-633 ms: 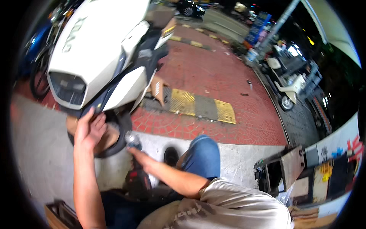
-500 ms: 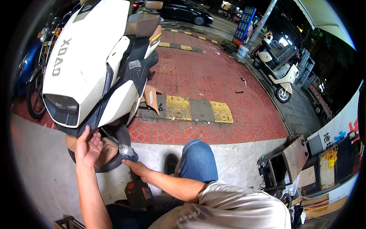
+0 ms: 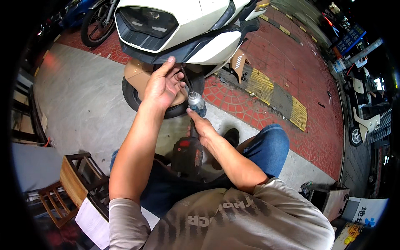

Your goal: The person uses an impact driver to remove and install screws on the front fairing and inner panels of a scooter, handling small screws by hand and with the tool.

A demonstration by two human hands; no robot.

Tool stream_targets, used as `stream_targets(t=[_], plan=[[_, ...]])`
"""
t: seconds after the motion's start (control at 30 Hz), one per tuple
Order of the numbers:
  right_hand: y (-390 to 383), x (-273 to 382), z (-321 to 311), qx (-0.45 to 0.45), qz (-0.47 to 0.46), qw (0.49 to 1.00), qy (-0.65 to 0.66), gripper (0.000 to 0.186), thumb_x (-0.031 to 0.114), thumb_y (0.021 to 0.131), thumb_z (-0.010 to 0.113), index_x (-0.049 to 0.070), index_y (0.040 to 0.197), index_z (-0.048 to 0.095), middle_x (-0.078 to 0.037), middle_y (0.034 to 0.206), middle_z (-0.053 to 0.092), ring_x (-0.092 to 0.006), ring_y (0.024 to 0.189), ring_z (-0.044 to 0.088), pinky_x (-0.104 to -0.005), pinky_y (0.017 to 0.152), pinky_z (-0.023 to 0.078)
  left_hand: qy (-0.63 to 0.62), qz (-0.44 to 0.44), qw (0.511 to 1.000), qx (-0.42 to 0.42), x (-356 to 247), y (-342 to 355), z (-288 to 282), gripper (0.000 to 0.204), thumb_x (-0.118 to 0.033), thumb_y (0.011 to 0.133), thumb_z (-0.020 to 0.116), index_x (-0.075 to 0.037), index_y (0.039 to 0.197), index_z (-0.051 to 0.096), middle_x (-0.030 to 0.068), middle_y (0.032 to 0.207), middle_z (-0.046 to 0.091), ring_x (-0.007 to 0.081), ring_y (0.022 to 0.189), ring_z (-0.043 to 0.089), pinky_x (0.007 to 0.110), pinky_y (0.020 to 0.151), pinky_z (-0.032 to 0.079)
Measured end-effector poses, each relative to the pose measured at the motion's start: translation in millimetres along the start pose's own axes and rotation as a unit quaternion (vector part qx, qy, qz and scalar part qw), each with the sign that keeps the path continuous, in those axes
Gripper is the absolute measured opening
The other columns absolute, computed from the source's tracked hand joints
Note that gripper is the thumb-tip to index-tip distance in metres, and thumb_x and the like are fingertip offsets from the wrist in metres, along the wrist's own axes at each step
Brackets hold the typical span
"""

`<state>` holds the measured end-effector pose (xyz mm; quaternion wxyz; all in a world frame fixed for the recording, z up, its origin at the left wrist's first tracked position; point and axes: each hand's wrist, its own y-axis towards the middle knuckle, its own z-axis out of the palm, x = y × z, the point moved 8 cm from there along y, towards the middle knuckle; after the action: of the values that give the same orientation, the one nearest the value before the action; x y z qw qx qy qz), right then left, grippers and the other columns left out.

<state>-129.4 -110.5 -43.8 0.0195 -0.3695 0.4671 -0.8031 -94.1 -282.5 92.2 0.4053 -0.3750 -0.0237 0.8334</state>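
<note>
A white scooter (image 3: 196,14) faces me, with a dark lower trim (image 3: 154,56) under its headlight. Below that are a tan front fender (image 3: 137,77) and a black tyre (image 3: 130,95). My left hand (image 3: 162,85) is palm up under the trim, thumb at its lower edge, fingers loosely curled and apart, with nothing visible in them. My right hand (image 3: 201,127) grips a cordless impact driver (image 3: 196,102), its dark battery (image 3: 187,154) hanging low. The long bit points up beside my left fingers, under the front panel. Its tip is hidden there.
A tan panel piece (image 3: 238,64) stands near a yellow-and-black ramp strip (image 3: 260,85) on red paving. Wooden stools (image 3: 85,171) are at lower left, a metal-framed box (image 3: 329,200) at lower right. Another motorcycle's wheel (image 3: 98,25) is behind at left.
My view has swung left and down, so the scooter sits farther right and higher in the picture. Both hands keep their places at the scooter's front; the driver is still in my right hand.
</note>
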Motion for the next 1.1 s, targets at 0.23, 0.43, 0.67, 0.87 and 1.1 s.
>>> stream_targets(t=[0.23,0.43,0.67,0.87,1.1], plan=[[8.4,0.8,-4.1,0.017,0.023,0.999,-0.018,0.055,0.056,0.084,0.078,0.008,0.104,0.061,-0.006,0.073,0.055,-0.0208,0.056,0.054,-0.037,0.051,0.049,0.007,0.025,0.999,0.018,7.0,1.8,3.5,0.033,-0.036,0.093,0.074,-0.008,0.108,0.065,0.0055,0.101,0.067,0.0206,0.087,0.065,0.037,0.077,0.054],[4.0,2.2,4.3,0.033,0.027,0.999,0.013,0.054,0.055,0.085,0.078,0.007,0.102,0.06,-0.006,0.071,0.054,-0.0213,0.054,0.053,-0.0367,0.05,0.048,0.005,0.074,0.997,0.026,6.8,3.3,9.1,0.038,-0.037,0.096,0.07,-0.004,0.113,0.061,0.0112,0.105,0.065,0.0276,0.099,0.068,0.041,0.087,0.057],[13.1,4.7,1.5,0.011,0.006,1.0,0.017,0.052,0.053,0.085,0.078,0.005,0.092,0.061,-0.007,0.068,0.056,-0.0213,0.051,0.054,-0.0371,0.048,0.048,-0.015,0.101,0.994,0.027,8.7,8.1,7.2,0.036,-0.034,0.099,0.066,-0.002,0.113,0.059,0.0136,0.106,0.064,0.0307,0.101,0.068,0.042,0.089,0.058],[13.7,7.9,0.5,0.001,-0.009,1.0,-0.003,0.052,0.053,0.085,0.079,0.005,0.095,0.061,-0.006,0.069,0.054,-0.0209,0.052,0.054,-0.0365,0.048,0.048,-0.004,0.128,0.992,0.008,5.9,6.8,3.2,0.037,-0.033,0.099,0.067,0.0,0.112,0.058,0.0151,0.104,0.062,0.0318,0.1,0.068,0.043,0.088,0.058],[28.4,2.6,-5.4,-0.005,-0.05,0.998,0.033,0.049,0.051,0.087,0.077,0.004,0.089,0.064,-0.006,0.068,0.058,-0.0192,0.052,0.055,-0.0377,0.048,0.047,-0.013,0.11,0.991,0.074,12.6,17.0,2.5,0.044,-0.035,0.098,0.067,-0.001,0.124,0.058,0.0174,0.117,0.064,0.0323,0.111,0.064,0.044,0.098,0.054]])
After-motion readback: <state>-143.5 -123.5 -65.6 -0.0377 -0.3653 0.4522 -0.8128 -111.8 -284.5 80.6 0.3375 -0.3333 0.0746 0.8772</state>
